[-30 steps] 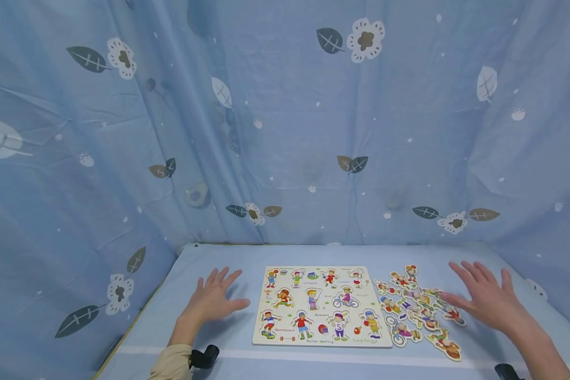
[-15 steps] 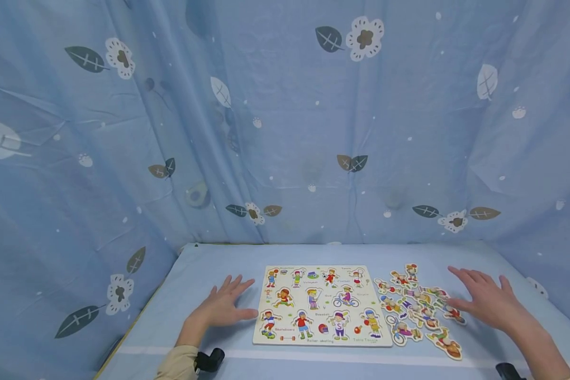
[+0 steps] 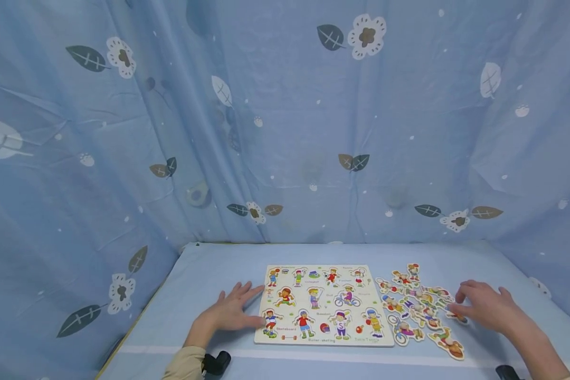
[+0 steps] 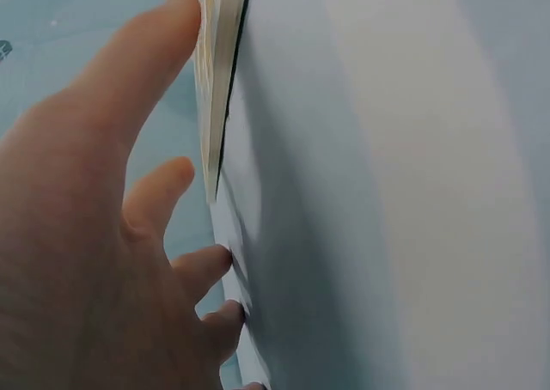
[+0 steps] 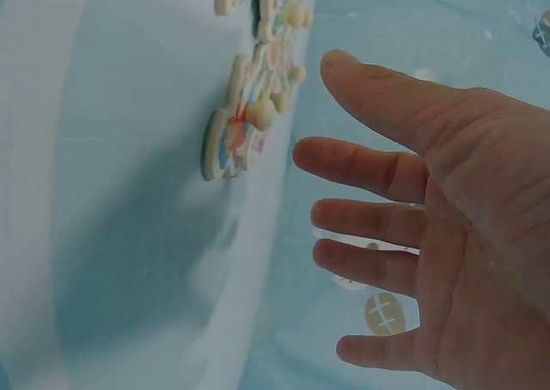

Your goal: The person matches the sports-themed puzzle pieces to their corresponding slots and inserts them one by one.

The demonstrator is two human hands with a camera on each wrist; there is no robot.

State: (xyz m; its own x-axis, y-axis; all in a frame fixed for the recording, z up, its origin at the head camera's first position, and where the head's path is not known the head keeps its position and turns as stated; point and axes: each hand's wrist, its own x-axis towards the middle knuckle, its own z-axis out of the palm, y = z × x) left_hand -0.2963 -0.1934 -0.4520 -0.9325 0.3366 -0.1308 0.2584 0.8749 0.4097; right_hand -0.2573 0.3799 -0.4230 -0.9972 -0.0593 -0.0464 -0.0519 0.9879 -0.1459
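Observation:
A flat puzzle board (image 3: 330, 311) printed with children playing sports lies on the table. My left hand (image 3: 233, 311) is at its left edge, fingers spread and thumb over the near left corner. In the left wrist view the thumb rests against the board's (image 4: 219, 89) face, while the other fingertips reach down to the cloth. To the right of the board lies a heap of loose puzzle pieces (image 3: 410, 333) with small round knobs. My right hand (image 3: 489, 306) hovers over the heap's right side, holding nothing. In the right wrist view its fingers point toward a knobbed piece (image 5: 236, 137).
A light blue cloth with a white stripe (image 3: 171, 351) covers the table. Blue patterned curtains (image 3: 313, 121) stand behind and to the left. Black wrist devices (image 3: 217, 363) sit below both hands.
My left hand has moved right, from beside the board to its left edge. My right hand has lowered a little toward the pieces, its fingers bending slightly. The board and pieces stay put.

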